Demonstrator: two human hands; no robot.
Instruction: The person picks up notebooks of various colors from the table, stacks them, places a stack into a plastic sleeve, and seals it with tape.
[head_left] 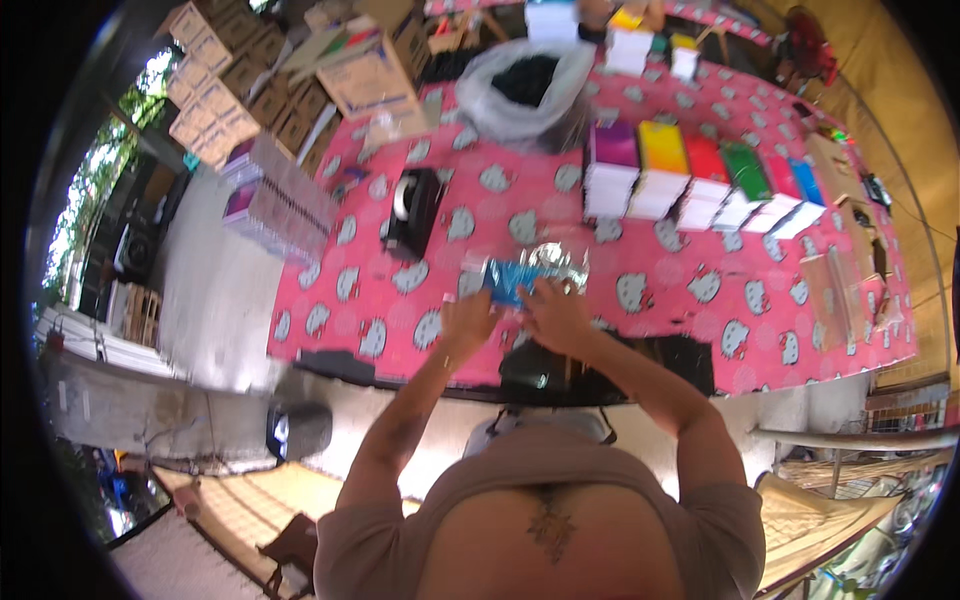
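Observation:
A thin blue booklet (506,280) lies at the table's near middle, with a shiny clear plastic bag (565,262) around or against it; how far it is inside, I cannot tell. My left hand (470,320) is closed on the booklet's left near corner. Bent fingers of my right hand (555,315) grip its right near side, where plastic and booklet meet. Beyond my left hand stands a black tape dispenser (412,215) with a pale roll.
Stacks of purple, yellow (662,165), red, green, pink and blue booklets stand at right. A plastic-lined sack (480,95) of dark material sits farther back. Cardboard boxes (365,85) and spiral-bound stacks (275,200) are at left. Clear plastic sheets (832,295) lie far right.

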